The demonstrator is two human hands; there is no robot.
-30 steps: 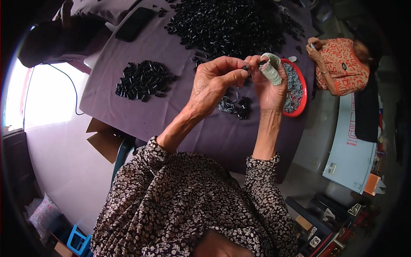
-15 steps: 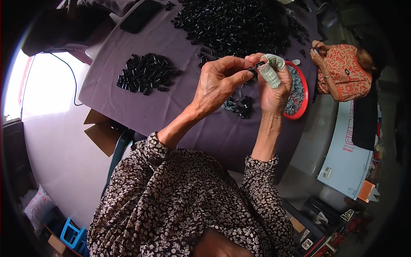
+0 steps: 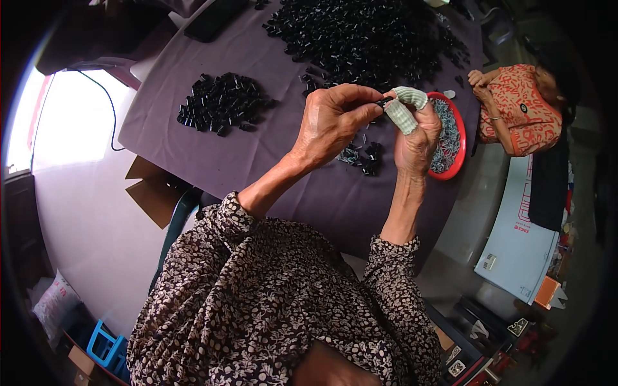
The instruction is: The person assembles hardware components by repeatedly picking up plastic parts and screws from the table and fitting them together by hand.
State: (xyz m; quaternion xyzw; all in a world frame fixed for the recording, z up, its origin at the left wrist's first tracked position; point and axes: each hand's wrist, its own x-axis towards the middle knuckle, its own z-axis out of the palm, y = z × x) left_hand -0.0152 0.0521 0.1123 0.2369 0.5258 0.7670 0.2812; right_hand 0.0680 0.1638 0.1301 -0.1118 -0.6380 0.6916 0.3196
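Observation:
Between the fingertips of both hands is a small black plastic piece, mostly covered by the fingers. My left hand pinches its near end between thumb and forefinger. My right hand closes on the other end; pale green knitted sleeves wrap its thumb and forefinger. Below the hands, a few black pieces lie beside some small grey metal pins. A red plastic dish full of similar grey pins stands just right of my right hand.
A big heap of black pieces covers the far part of the purple tablecloth; a smaller pile lies left. A dark flat phone-like object rests at the far left. Another person in orange sits at the right. An open cardboard box stands below the left edge.
My fingertips have come closer together around the black piece, and my right thumb and forefinger have turned slightly. At the right, the other person's hands have come together.

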